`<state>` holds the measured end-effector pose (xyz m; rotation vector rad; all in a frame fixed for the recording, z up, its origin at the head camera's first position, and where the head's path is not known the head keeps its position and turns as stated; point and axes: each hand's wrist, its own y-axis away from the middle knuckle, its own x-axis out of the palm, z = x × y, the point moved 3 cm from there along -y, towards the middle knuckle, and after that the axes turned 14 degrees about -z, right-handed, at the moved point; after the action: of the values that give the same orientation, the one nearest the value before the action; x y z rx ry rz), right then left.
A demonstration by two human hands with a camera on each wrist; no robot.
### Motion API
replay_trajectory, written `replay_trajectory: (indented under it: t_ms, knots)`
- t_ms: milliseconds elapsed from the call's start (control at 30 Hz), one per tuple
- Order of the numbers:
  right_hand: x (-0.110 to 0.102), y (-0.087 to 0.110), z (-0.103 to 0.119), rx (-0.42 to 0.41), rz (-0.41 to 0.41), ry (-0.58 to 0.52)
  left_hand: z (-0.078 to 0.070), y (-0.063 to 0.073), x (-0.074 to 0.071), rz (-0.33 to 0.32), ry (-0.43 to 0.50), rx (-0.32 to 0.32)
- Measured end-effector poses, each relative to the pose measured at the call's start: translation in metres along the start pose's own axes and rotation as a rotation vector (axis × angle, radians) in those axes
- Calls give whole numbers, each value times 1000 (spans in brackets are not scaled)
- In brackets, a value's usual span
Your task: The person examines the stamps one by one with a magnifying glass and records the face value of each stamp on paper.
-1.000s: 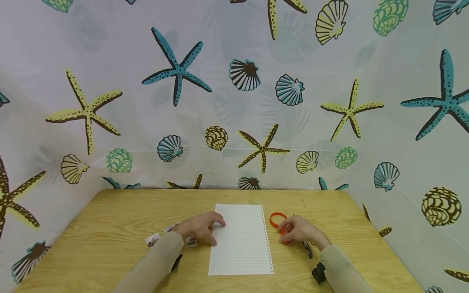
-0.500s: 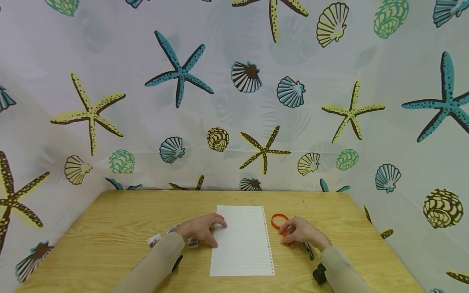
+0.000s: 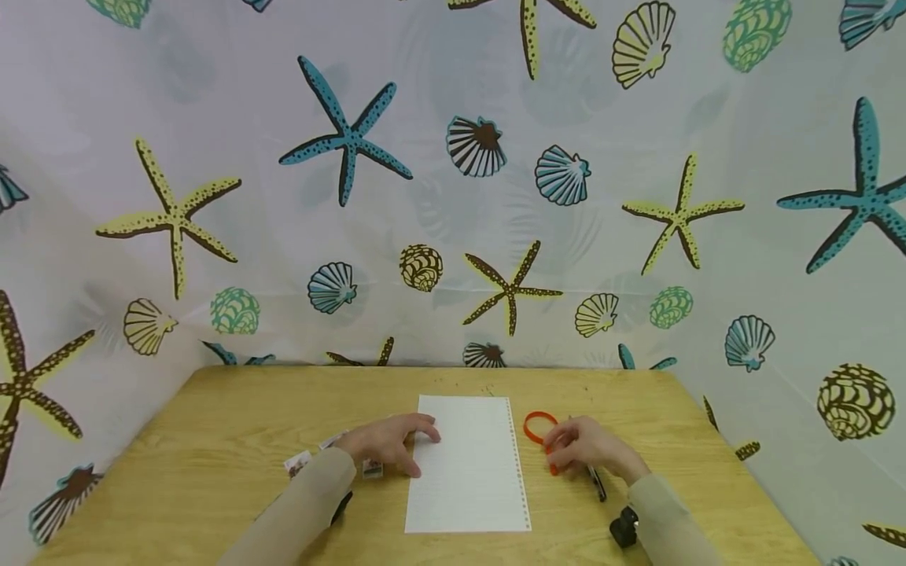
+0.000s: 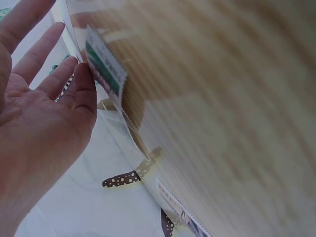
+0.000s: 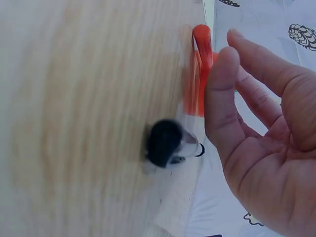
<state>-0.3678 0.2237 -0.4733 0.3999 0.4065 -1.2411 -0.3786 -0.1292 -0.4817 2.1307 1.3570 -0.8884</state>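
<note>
A lined sheet of paper (image 3: 470, 479) with a punched right edge lies mid-table. My left hand (image 3: 385, 442) reaches over its left edge, fingers spread and thumb near the paper; it holds nothing. Around that hand lie several postage stamps (image 3: 297, 462), one standing out close to the fingers as a green-edged stamp (image 4: 106, 64). At the paper's right lies what looks like a red magnifying glass (image 3: 528, 430). My right hand (image 3: 591, 448) hovers by its red handle (image 5: 201, 37), thumb and fingers apart with nothing between them. Below that hand is a black pen (image 3: 597, 483).
A patterned cloth (image 3: 425, 196) with starfish and shells hangs behind and beside the wooden table (image 3: 248, 409). Small black wrist cameras, such as the right wrist camera (image 3: 624, 527), sit at the sleeves.
My right hand has drawn slightly right, away from the red handle, which now shows more. My left hand and the paper stay nearly in place.
</note>
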Motion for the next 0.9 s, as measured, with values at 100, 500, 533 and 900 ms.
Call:
replay_trajectory:
  t_ms: [100,500,533,900]
  knots:
    - [-5,1,1,-24,-17,13,1,0,-2,-2,-10,-1]
    - [-25,7,-7,-68,-57,76,-2,-1,0,3,21,-35]
    - [-27,7,-9,-73,-68,93,-2,-1,0,3,15,-31]
    - [-39,9,-21,-64,-58,116,-2,-1,0,4,13,-33]
